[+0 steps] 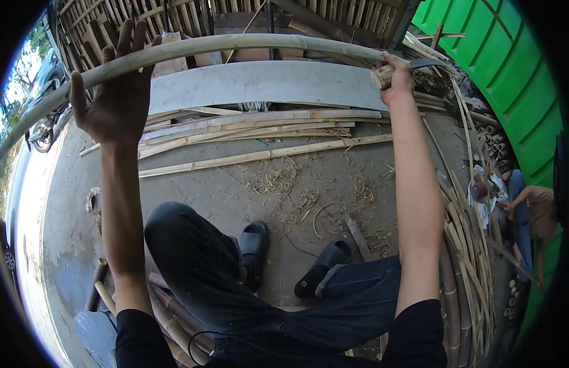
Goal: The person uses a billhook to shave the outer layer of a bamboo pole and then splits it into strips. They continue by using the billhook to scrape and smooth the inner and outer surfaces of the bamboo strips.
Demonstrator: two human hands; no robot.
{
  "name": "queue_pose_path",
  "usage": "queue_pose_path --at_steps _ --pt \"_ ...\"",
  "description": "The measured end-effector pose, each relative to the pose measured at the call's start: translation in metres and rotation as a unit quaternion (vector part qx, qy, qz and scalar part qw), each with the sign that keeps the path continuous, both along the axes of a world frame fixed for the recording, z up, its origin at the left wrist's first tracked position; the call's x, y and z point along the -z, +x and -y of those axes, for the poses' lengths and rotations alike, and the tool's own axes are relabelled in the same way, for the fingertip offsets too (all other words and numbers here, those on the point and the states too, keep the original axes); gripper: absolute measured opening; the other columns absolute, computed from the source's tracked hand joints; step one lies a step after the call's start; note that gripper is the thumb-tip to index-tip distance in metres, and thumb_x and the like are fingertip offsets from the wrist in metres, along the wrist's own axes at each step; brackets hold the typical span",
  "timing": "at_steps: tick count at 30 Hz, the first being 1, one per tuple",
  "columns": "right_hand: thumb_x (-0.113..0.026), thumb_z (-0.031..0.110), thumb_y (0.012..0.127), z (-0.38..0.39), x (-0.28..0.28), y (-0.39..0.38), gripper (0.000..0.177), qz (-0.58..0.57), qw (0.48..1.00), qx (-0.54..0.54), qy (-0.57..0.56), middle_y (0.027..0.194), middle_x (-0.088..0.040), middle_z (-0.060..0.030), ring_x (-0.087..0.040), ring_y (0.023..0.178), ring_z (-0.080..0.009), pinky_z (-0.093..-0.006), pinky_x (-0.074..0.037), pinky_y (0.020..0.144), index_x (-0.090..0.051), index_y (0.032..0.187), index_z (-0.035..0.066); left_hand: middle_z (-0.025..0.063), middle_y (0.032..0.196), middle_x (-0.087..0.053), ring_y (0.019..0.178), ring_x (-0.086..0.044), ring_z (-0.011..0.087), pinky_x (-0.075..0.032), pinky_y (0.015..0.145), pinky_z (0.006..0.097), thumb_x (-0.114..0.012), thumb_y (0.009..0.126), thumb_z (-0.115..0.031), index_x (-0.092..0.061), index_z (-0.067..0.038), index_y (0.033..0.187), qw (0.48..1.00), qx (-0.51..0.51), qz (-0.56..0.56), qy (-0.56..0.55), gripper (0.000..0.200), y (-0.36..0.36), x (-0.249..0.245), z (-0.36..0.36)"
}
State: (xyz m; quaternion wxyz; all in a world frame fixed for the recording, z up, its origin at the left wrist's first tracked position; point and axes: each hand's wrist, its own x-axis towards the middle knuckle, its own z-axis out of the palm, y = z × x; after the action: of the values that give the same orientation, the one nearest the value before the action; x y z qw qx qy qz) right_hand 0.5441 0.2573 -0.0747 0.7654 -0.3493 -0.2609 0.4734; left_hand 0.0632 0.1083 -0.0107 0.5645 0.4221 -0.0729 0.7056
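Observation:
A long pale bamboo pole stretches across the top of the view, held up in front of me. My left hand supports it from below, fingers spread around the pole near its left part. My right hand grips the wooden handle of a curved knife, whose dark blade rests against the pole's right end. My knees and black sandals are below, on the concrete ground.
Split bamboo strips lie on the ground ahead, with shavings scattered about. More strips pile at the right beside a green wall, where another person sits. A motorcycle stands far left.

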Motion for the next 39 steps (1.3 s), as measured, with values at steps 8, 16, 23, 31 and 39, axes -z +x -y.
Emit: queue_pose_path --at_steps 8,16,23,31,39 --pt "-0.073 0.024 0.094 0.074 0.237 -0.046 0.024 -0.065 0.957 0.083 -0.271 0.084 -0.067 -0.0088 -0.068 0.071 -0.0211 -0.0351 -0.059 0.063 -0.063 0.102 0.004 -0.0028 0.074 -0.042 0.080 -0.044 0.0137 -0.034 0.105 0.0365 -0.065 0.078 -0.030 -0.044 -0.016 0.078 0.981 -0.036 -0.184 -0.050 0.025 0.059 0.044 0.016" --pt "-0.066 0.016 0.090 0.121 0.272 -0.097 0.032 0.266 0.944 0.084 -0.175 0.089 -0.066 -0.0118 -0.069 0.071 -0.0236 -0.0367 -0.056 0.063 -0.054 0.116 0.002 -0.0047 0.063 -0.032 0.064 -0.035 0.0110 -0.035 0.084 0.0326 -0.057 0.082 -0.035 -0.036 -0.019 0.073 0.963 -0.124 -0.239 -0.026 0.027 0.054 0.095 -0.010" --pt "-0.071 0.020 0.083 0.199 0.157 -0.171 0.049 0.552 0.817 -0.129 -0.105 0.096 -0.069 -0.0315 -0.069 0.093 -0.0495 -0.0502 -0.056 0.084 -0.053 0.122 -0.003 -0.0056 0.062 -0.035 0.062 -0.035 0.0102 -0.033 0.078 0.0323 -0.053 0.087 -0.037 -0.037 -0.020 0.073 0.951 -0.166 -0.262 -0.015 0.027 0.050 0.104 -0.009" --pt "-0.075 0.023 0.081 0.187 0.231 -0.119 0.052 0.610 0.754 -0.052 -0.237 0.095 -0.069 -0.0373 -0.071 0.092 -0.0475 -0.0505 -0.058 0.081 -0.058 0.113 -0.014 -0.0044 0.065 -0.038 0.062 -0.037 0.0101 -0.032 0.079 0.0320 -0.052 0.090 -0.035 -0.038 -0.019 0.078 0.931 -0.157 -0.330 0.018 0.025 0.071 0.097 0.033" --pt "-0.075 0.017 0.078 0.187 0.253 -0.143 0.043 0.560 0.806 -0.024 -0.190 0.087 -0.070 -0.0285 -0.071 0.084 -0.0476 -0.0498 -0.057 0.076 -0.058 0.112 -0.003 -0.0031 0.065 -0.039 0.064 -0.039 0.0113 -0.032 0.077 0.0328 -0.048 0.092 -0.038 -0.040 -0.018 0.076 0.937 -0.192 -0.289 -0.034 0.028 0.071 0.093 0.017"
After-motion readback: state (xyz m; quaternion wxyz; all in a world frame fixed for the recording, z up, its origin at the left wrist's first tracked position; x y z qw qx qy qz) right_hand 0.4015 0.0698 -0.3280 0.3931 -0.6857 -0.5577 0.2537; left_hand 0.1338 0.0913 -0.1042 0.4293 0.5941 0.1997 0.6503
